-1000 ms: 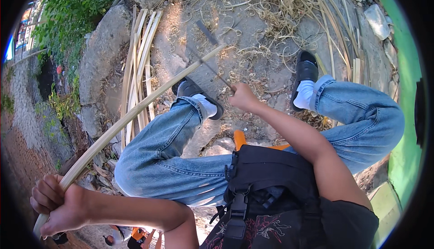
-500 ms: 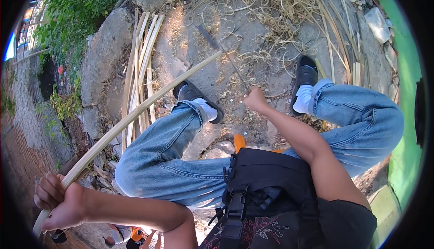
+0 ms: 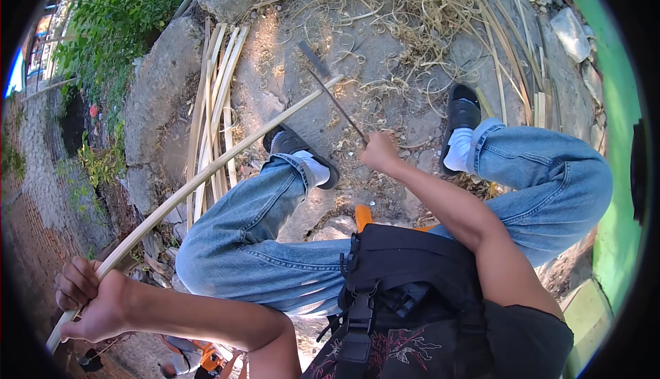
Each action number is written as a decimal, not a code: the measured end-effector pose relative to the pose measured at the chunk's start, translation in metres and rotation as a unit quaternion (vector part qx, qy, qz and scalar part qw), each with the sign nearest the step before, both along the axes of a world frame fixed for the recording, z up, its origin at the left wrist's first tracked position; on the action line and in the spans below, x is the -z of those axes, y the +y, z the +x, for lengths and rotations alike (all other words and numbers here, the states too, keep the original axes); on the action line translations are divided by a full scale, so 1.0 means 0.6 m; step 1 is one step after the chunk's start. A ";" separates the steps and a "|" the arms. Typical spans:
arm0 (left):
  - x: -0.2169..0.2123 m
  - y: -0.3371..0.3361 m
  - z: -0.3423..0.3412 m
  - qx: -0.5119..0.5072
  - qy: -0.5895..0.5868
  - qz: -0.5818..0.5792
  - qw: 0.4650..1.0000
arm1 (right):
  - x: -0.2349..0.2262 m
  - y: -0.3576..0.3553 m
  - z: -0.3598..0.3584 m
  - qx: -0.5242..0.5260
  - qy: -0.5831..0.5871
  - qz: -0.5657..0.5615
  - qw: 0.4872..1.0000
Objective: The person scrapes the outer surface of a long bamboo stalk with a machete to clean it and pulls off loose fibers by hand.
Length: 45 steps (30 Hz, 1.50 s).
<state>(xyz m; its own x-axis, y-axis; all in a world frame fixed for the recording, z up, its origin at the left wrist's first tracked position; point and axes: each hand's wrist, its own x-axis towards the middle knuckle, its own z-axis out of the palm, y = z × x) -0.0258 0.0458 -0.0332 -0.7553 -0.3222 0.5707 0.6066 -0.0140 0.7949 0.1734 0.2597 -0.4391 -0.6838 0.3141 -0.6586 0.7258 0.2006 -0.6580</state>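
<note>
Across the left knee, long pale bamboo strip slants toward the stony ground: left hand clamped on its near end, right hand gripping thin dark blade at its far tip.

Cane: near end hidden inside left hand. Knife: handle hidden in right hand. Orange stool: mostly covered by legs.

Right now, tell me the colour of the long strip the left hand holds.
Pale yellowish tan strip, clearest in the head view.
</note>
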 end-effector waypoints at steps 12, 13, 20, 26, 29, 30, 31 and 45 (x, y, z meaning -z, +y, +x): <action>0.001 0.012 0.000 -0.063 0.004 -0.005 0.998 | -0.049 -0.056 -0.029 0.003 0.065 0.000 0.998; -0.001 0.014 -0.001 -0.059 0.002 -0.004 0.998 | -0.065 -0.071 -0.027 -0.005 0.162 -0.005 0.987; 0.006 0.017 0.003 -0.083 0.002 -0.021 0.996 | 0.036 0.012 0.002 0.009 -0.037 0.065 0.997; 0.001 0.015 -0.002 -0.054 -0.005 0.000 0.999 | -0.016 -0.047 -0.001 0.019 0.084 0.009 0.996; 0.010 0.023 -0.001 -0.083 -0.001 -0.016 0.996 | 0.053 0.037 0.028 -0.006 -0.085 0.034 0.996; 0.009 0.024 -0.001 -0.083 -0.001 -0.015 0.996 | 0.053 0.031 0.023 -0.006 -0.065 0.049 0.997; 0.003 0.021 0.002 -0.071 0.001 -0.015 0.997 | 0.041 0.002 0.021 -0.008 -0.070 0.047 0.996; -0.013 -0.001 -0.006 0.028 0.001 -0.007 1.000 | -0.034 -0.064 -0.017 0.014 0.120 0.026 0.992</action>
<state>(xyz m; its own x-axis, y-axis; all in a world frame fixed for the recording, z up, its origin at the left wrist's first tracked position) -0.0293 0.0453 -0.0253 -0.7708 -0.2724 0.5759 0.6065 -0.0369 0.7943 0.1629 0.2212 -0.4188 -0.8089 0.3649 -0.4609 0.5561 0.2205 -0.8013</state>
